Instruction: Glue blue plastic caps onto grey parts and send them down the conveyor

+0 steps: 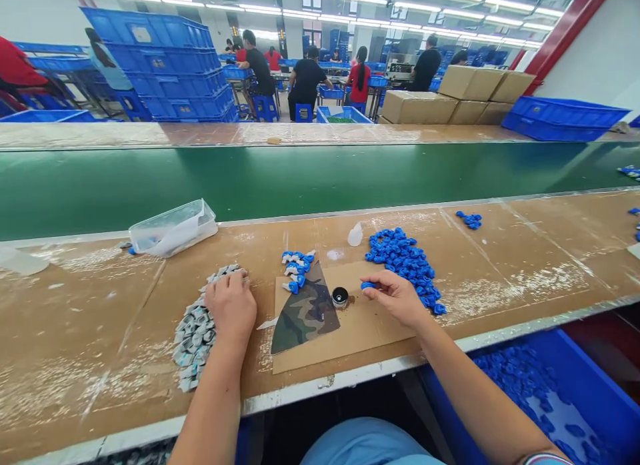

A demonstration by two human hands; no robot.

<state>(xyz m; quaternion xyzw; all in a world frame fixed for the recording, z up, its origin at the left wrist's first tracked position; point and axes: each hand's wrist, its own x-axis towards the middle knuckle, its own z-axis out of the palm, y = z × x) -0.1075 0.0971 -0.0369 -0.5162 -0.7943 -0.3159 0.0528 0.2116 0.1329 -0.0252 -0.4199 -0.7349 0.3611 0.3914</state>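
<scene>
My left hand (233, 305) rests on the upper part of a pile of small grey pieces (194, 338); its fingertips are curled, and what they hold, if anything, is hidden. Between finger and thumb, my right hand (396, 297) pinches a small blue piece (369, 285), just left of a heap of blue pieces (403, 259). A round black-topped fixture (340, 297) stands between my hands on a cardboard sheet (365, 331). Beside it lies a camouflage-patterned sheet (307, 315). Several joined blue and grey pieces (296, 268) sit at its upper left edge.
A clear plastic box (174, 230) lies near the green conveyor belt (250, 181). A small white translucent object (355, 235) stands behind the fixture. Below the table at right is a blue bin (587, 365) with blue pieces. Stacked crates (165, 68), cartons (420, 107) and several people are beyond the belt.
</scene>
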